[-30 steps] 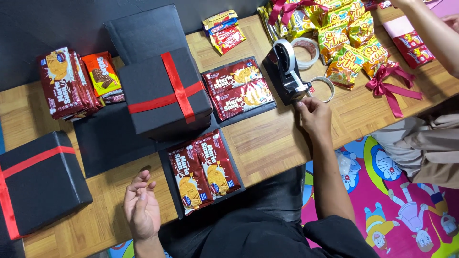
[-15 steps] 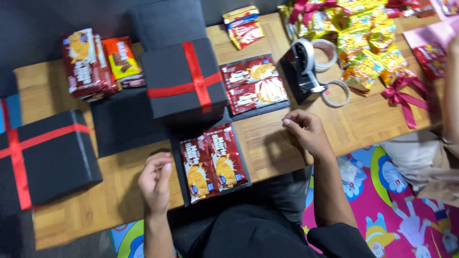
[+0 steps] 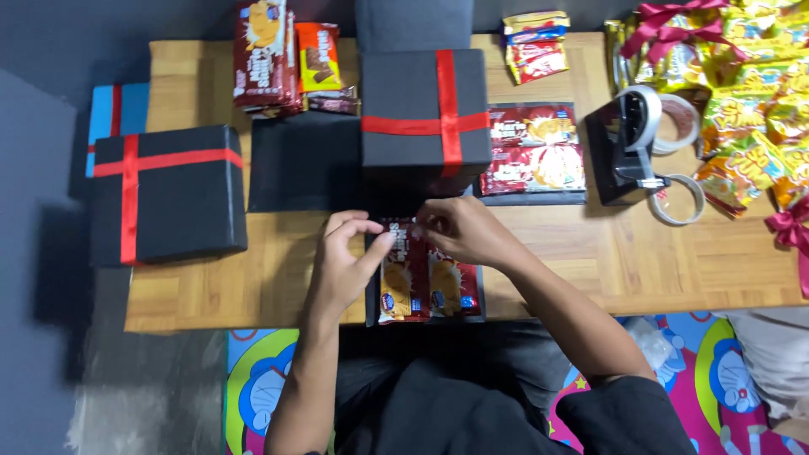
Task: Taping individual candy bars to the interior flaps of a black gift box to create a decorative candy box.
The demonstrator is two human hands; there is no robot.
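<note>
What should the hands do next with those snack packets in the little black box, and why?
Probably press the snack packets flat into the open black box. Both the left hand and the right hand pinch at the packets' top edge, and the packets already lie side by side inside the box at the table's near edge.

I sit at home on a cartoon play mat (image 3: 261, 379), at a low wooden counter (image 3: 590, 253) heaped with snack packets (image 3: 750, 93) at two o'clock.

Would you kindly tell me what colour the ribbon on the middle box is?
Red ribbon, crossing the black box; head view.
</note>
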